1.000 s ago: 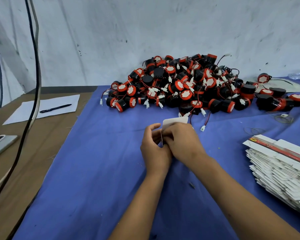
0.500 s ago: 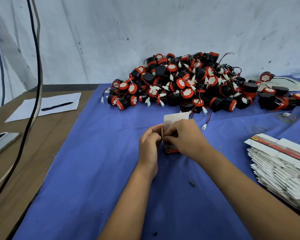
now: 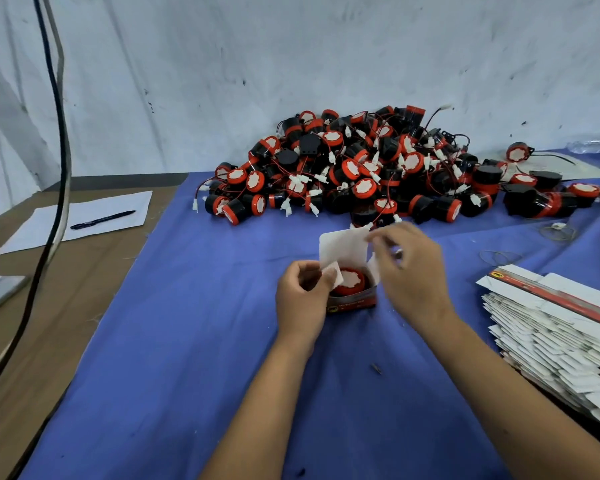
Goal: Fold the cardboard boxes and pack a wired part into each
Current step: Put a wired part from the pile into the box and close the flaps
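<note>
- Head view: a small red-and-black printed cardboard box (image 3: 352, 301) stands upright on the blue cloth-covered table (image 3: 187, 341), its top open and its white lid flap (image 3: 343, 245) raised at the far side.
- A round black wired part with a red cap and white label (image 3: 350, 280) sits inside the box, cap upward; its wires are not visible.
- The left hand (image 3: 302, 299) grips the box's left side, thumb and fingers curled on a small white side flap (image 3: 335, 277).
- The right hand (image 3: 407, 271) hovers at the box's right edge near the lid flap, fingers loosely bent. Motion blur prevents a firm reading of whether it pinches anything.
- Judged step: closing the top. Tuck both side flaps inward first, confirm no wire lies over the rim, then fold the lid down and seat its tongue.
- Steady the box with the left hand so it does not skid.
- The heap of unpacked black-and-red wired parts (image 3: 378, 168) lies beyond; the stack of flat white box blanks (image 3: 551, 341) lies to the right.
</note>
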A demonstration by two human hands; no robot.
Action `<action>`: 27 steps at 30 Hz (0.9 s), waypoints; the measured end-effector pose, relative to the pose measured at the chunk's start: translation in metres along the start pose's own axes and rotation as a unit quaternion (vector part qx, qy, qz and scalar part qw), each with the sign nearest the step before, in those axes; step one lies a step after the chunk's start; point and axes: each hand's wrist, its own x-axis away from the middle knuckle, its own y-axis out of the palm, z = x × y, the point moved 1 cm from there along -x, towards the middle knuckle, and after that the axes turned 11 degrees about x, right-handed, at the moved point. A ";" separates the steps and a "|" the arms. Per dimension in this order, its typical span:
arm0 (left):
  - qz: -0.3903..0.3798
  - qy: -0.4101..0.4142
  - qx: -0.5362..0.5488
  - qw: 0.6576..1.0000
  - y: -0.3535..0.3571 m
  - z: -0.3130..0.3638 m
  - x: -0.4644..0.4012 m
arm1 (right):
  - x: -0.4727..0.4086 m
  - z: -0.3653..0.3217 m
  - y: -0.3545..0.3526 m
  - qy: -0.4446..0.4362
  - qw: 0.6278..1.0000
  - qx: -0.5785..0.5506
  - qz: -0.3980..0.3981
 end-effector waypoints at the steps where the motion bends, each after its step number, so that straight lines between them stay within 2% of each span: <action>1: 0.002 0.008 -0.025 1.000 0.001 -0.002 0.000 | -0.002 0.011 0.000 0.084 0.996 0.004 0.028; 2: 0.006 0.018 -0.051 0.999 0.003 -0.003 0.001 | -0.004 0.021 0.004 0.160 0.987 -0.015 -0.005; 4: 0.018 0.036 -0.085 0.996 0.006 -0.004 0.002 | -0.001 0.033 0.019 0.252 0.949 -0.129 -0.139; 5: 0.024 0.043 -0.091 0.995 0.006 -0.004 0.002 | 0.003 0.036 0.025 0.267 0.927 -0.187 -0.189; 7: 0.032 0.055 -0.093 0.994 0.006 -0.004 0.002 | 0.009 0.039 0.028 0.243 0.911 -0.236 -0.237; 9: 0.038 0.065 -0.094 0.993 0.006 -0.003 0.002 | 0.010 0.037 0.029 0.213 0.913 -0.240 -0.252; 11: 0.034 0.068 -0.096 0.992 0.006 -0.002 0.003 | 0.008 0.034 0.030 0.221 0.916 -0.219 -0.252; 14: -0.007 0.046 -0.073 0.996 0.003 0.000 0.002 | 0.009 0.029 0.032 0.219 0.921 -0.207 -0.248; 18: -0.045 0.040 -0.041 0.997 -0.002 0.001 0.000 | 0.018 0.028 0.025 0.101 0.918 -0.265 -0.276; 22: -0.053 0.057 -0.041 0.996 -0.002 0.004 0.004 | 0.025 0.036 0.015 0.018 0.895 -0.251 -0.368; 23: -0.059 0.049 -0.039 0.996 -0.002 0.005 0.004 | 0.028 0.038 0.015 0.018 0.903 -0.234 -0.360; 27: -0.124 -0.032 0.005 0.992 -0.009 0.009 0.002 | 0.035 0.037 0.024 0.025 0.957 -0.166 -0.236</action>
